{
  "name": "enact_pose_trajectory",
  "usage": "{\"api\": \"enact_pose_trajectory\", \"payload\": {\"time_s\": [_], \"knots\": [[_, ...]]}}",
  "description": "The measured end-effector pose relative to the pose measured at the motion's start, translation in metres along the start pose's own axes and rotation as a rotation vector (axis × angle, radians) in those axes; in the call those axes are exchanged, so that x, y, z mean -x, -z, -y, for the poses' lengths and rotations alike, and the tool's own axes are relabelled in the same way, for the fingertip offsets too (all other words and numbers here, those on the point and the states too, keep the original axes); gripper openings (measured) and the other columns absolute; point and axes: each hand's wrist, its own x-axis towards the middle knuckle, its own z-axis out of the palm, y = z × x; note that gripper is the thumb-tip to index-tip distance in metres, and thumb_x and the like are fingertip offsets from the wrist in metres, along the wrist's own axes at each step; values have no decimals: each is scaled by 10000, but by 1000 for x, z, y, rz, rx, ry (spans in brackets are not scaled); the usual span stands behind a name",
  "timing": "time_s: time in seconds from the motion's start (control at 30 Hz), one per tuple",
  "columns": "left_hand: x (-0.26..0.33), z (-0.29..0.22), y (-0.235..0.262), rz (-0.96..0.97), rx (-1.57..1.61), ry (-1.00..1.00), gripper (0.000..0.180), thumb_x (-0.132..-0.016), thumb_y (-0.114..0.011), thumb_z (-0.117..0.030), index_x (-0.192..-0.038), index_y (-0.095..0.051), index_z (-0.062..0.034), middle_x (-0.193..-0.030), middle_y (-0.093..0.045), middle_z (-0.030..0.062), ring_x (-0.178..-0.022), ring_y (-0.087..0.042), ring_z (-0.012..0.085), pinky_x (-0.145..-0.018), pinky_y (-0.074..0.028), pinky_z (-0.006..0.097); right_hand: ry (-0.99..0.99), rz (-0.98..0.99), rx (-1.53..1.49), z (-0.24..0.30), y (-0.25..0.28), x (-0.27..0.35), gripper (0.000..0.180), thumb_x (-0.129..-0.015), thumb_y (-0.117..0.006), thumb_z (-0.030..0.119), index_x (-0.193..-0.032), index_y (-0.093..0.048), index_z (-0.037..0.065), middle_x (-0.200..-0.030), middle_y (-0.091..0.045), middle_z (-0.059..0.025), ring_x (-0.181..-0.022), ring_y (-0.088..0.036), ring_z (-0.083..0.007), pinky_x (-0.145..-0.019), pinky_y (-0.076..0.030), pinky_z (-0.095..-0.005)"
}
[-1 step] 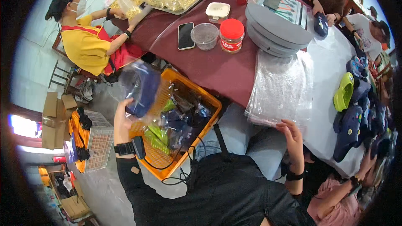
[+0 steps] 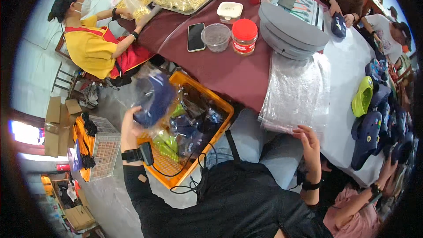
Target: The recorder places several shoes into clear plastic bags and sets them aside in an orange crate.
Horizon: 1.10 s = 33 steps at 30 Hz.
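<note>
My left hand (image 2: 133,119) is closed on a clear plastic bag with navy clogs (image 2: 155,94) inside, held above the left part of an orange plastic basket (image 2: 224,105). The bag is partly smeared by motion. In the basket lie several bagged clogs, among them lime-green clogs (image 2: 166,143) and dark ones. My right hand (image 2: 308,140) is raised with its fingers apart and nothing in them, beside the near edge of a stack of clear plastic bags (image 2: 295,88) on the table.
Grey rounded cases (image 2: 291,31), a red-lidded jar (image 2: 244,37), a round clear tub (image 2: 216,38) and a phone (image 2: 196,37) stand on the maroon tablecloth (image 2: 194,68). Loose clogs (image 2: 366,139) lie at the right. Co-workers sit left, far right and near right. A crate (image 2: 105,150) stands left.
My left hand and the bagged navy clogs have shifted slightly, the clogs a little to the right. My right hand has barely moved.
</note>
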Motion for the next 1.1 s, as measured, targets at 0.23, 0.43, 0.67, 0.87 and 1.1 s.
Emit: {"api": "enact_pose_trajectory", "payload": {"time_s": [0.23, 0.43, 0.67, 0.87, 1.1], "knots": [[-32, 40, 23, 74, -720, 261, 238, -701, -670, -123, -896, -619, 4, -803, -645, 100, -723, -623, 216, -630, -497, 349, -1, -64, 55, 5, 10, 4, 267, -948, -454, 81, -1186, -508, -28, -1051, -616, -107, -987, -567, -170, -879, -424, -283], [-54, 68, 110, 109, -725, 488, 377, -719, -729, -258, -1043, -614, -103, -937, -643, 23, -719, -598, 180, -625, -461, 334, -13, -39, 39, -6, 4, 5, 261, -942, -452, 62, -1180, -509, -29, -1055, -614, -99, -990, -565, -162, -868, -424, -272], [-66, 77, 120, -99, -380, 49, 378, -764, -675, -267, -1072, -618, -55, -876, -616, 85, -765, -599, 206, -703, -476, 385, -36, -111, 71, -10, 10, 0, 279, -926, -495, 86, -1188, -513, -9, -1084, -618, -97, -1025, -563, -171, -898, -414, -277], [-152, 65, 55, -127, -1171, -611, 331, -809, -602, -171, -1075, -604, 26, -959, -660, 156, -885, -632, 251, -788, -487, 344, 151, -360, 322, -32, 6, -14, 394, -893, -533, 95, -1272, -466, 9, -1295, -503, -131, -1236, -436, -267, -1027, -324, -367], [-48, 100, -170, 578, -974, -1011, 375, -884, -564, -185, -1228, -499, -49, -1265, -460, 218, -1206, -426, 351, -1011, -344, 408, 393, -119, 794, -49, -10, -41, 545, -846, -603, 171, -1341, -408, 57, -1383, -401, -176, -1288, -348, -365, -1077, -238, -483]]}}
